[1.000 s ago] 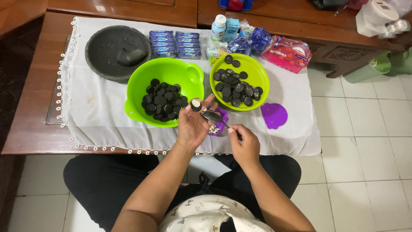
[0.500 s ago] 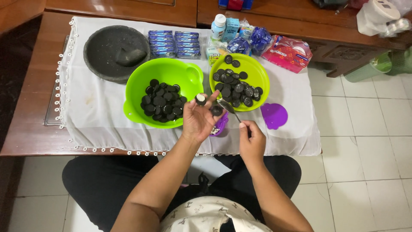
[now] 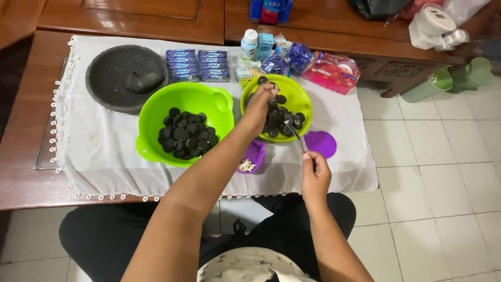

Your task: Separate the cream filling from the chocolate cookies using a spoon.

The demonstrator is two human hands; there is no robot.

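the left hand pinches a dark cookie over the smaller green bowl at upper centre; the right hand grips a spoon. the cookie looks light and brittle, best held by its edges.

Single head view, steeply downward, close over table.

Glossy green plastic in both bowls. Matt dark biscuits. Rough grey stone mortar. Thin white cloth, matt, over polished brown wood table. Shiny metal spoon in right hand. Smooth purple plastic cup and lid. Shiny foil wrappers.
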